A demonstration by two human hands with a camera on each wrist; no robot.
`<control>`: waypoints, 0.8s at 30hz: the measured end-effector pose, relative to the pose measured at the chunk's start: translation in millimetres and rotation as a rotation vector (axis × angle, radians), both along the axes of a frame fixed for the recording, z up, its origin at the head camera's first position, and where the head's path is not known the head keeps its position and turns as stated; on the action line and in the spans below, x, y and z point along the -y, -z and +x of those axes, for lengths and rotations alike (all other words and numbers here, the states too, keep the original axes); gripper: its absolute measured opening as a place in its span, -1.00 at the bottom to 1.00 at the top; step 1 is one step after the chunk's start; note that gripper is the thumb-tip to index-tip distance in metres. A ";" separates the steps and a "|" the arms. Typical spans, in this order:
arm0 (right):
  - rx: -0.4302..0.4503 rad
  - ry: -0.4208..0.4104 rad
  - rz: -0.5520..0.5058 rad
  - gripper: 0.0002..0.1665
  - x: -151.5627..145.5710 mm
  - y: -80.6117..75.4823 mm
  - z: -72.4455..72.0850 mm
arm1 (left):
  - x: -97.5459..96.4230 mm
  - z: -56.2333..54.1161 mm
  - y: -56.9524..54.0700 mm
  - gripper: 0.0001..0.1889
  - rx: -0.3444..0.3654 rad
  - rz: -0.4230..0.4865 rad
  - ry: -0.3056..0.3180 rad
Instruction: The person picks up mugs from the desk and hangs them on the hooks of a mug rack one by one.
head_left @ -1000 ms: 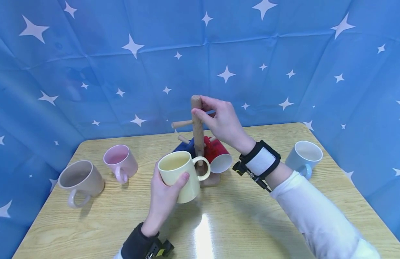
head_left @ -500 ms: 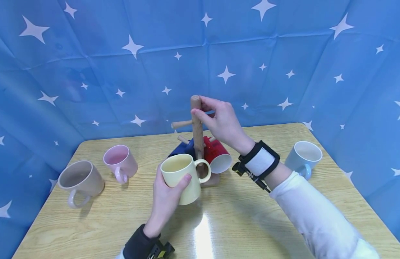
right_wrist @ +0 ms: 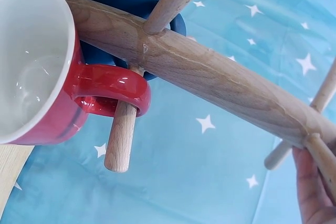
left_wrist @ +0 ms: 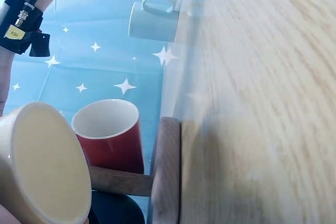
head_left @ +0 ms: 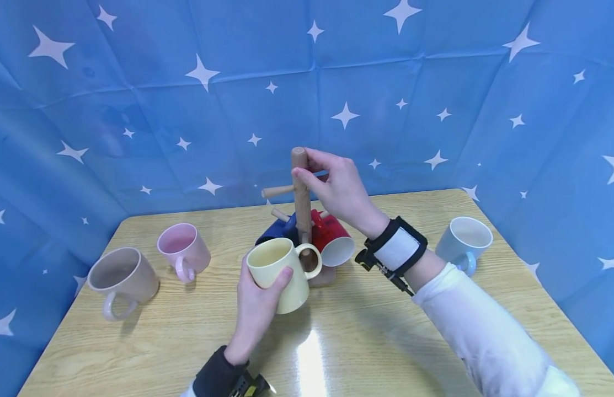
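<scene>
My left hand (head_left: 257, 303) grips a pale yellow mug (head_left: 267, 271), thumb across its front, with the handle facing right. This mug overlaps the lower front of a wooden mug tree (head_left: 302, 207). Near the top of the post, my right hand (head_left: 338, 182) pinches the wood between thumb and fingers. A red mug (right_wrist: 47, 98) hangs tilted by its handle on a lower peg (right_wrist: 121, 140). Behind the post is a dark blue mug (head_left: 274, 229), partly hidden. At the top of the right wrist view, a front peg (right_wrist: 170, 6) reaches up to the yellow mug.
A beige mug (head_left: 128, 275) and a pink mug (head_left: 187, 246) stand upright on the left of the wooden table (head_left: 177, 342). Far right stands a light blue mug (head_left: 458, 245). A blue star-patterned curtain (head_left: 227, 110) surrounds the table's back and sides.
The yellow mug has shifted slightly right and down in my left hand, and hardly moves over the last half second. My right hand keeps its grip on the post.
</scene>
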State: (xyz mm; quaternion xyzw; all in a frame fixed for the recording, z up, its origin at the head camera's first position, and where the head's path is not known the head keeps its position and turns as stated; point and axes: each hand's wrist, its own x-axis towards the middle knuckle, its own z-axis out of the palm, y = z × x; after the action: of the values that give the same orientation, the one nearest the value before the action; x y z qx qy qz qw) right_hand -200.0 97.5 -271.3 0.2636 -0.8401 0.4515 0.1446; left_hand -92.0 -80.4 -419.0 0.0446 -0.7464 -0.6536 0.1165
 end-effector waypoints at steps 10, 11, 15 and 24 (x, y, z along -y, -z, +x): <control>0.007 0.008 0.002 -0.51 0.3 0.0 -0.1 | -4.1 1.4 1.8 -0.37 0.021 0.031 -0.002; 0.008 0.008 0.002 -0.50 0.4 0.1 0.0 | -4.2 1.1 2.7 -0.36 0.022 0.031 -0.002; 0.003 0.008 0.005 -0.51 0.7 -0.2 0.7 | -4.8 -0.2 5.9 -0.34 0.020 0.024 -0.001; -0.012 0.013 0.001 -0.51 0.5 1.6 0.4 | -5.1 -2.7 9.4 -0.35 0.021 0.013 0.004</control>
State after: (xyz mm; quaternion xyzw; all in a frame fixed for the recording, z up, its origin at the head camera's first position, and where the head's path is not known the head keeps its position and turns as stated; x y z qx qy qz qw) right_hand -199.6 97.0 -272.8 0.2607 -0.8411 0.4486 0.1526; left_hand -94.7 -75.3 -428.5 0.0506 -0.7434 -0.6583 0.1069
